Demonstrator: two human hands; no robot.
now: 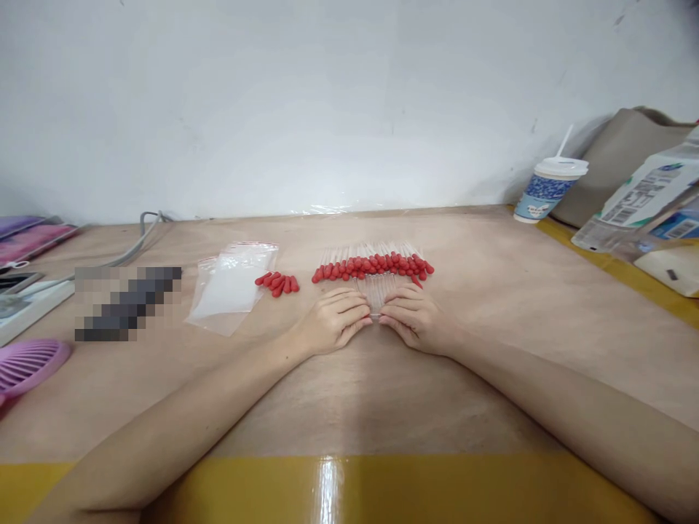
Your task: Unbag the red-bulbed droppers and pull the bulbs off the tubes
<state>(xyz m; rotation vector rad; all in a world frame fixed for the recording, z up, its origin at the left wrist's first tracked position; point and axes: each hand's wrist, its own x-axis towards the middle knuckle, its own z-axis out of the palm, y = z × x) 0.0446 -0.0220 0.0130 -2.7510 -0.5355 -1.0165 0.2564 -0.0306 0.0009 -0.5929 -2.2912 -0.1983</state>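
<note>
A wide bundle of thin clear sticks with red bulb-shaped tips (371, 265) lies across the table in front of me. My left hand (339, 320) and my right hand (416, 319) face each other at its near side. Both have their fingers curled and closed on the clear sticks (376, 295), whose ends show in the small gap between my fingertips. Left of the bundle rests a small pile of loose red bulb-shaped pieces (277, 282). Beside that pile, clear zip-lock bags (232, 284) lie flat and overlapping.
Far left are a pink fan (33, 366), a white power strip (38, 309), a grey cable (128, 251), a pixelated dark object (131, 302) and pink packets (41, 240). A paper cup with a straw (549, 191) and plastic packaging (638, 196) stand at the right. A wall closes off the back.
</note>
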